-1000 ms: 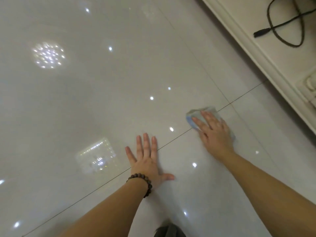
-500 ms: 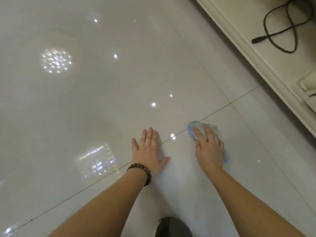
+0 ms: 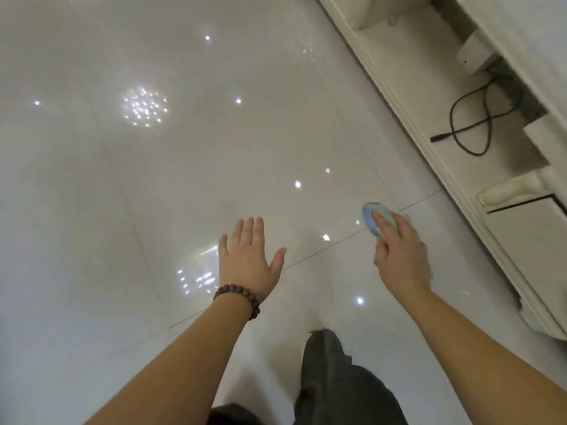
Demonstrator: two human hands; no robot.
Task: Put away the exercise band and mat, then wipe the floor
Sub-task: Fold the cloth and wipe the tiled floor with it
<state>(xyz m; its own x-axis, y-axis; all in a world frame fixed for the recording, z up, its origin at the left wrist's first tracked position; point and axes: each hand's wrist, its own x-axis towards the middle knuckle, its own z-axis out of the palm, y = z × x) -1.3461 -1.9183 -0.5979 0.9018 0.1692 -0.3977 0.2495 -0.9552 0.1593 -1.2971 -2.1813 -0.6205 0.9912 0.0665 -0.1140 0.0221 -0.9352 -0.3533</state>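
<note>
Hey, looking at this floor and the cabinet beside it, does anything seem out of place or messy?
One thing: a black cable lies loosely looped with its plug end free on the low cream cabinet shelf at right. Otherwise the glossy floor shows only light reflections, no spill. The right hand presses a blue cloth on it.

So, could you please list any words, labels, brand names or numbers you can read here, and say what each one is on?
None: no readable text shows anywhere.
The blue cloth under the right hand shows no print.
The small white box on the cabinet shelf shows only a tiny dot, no legible marking.
The bead bracelet is plain.
</note>
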